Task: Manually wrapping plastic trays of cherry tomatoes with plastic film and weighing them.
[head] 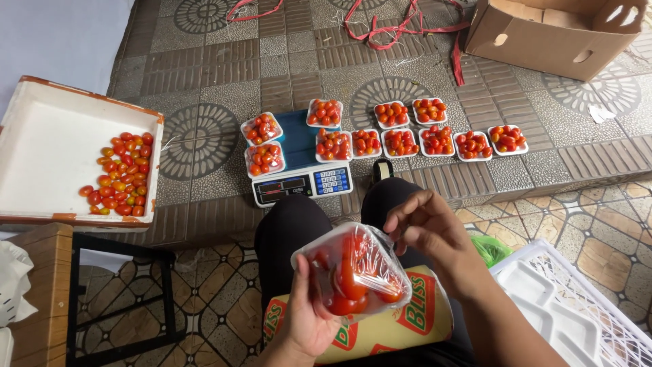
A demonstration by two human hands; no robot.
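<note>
Patterned tile floor point(204, 75), bare strip btwn foam box point(41, 136) and scale point(302, 180). Left hand point(309, 316) grips wrapped tomato tray point(353, 272) over lap; right hand point(431, 231) pinches film at its top edge. Filled trays point(435, 132) line up w/ scale; crate point(577, 306) close at right.

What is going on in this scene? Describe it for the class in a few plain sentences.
A seated person holds a small tray of cherry tomatoes in the left hand, while the right hand pulls clear film over it. A roll of wrap lies across the lap. On the tiled floor ahead, a digital scale carries filled trays, and more filled trays sit in rows beside it. A white foam box at left holds loose tomatoes, and a cardboard box stands at top right.
</note>
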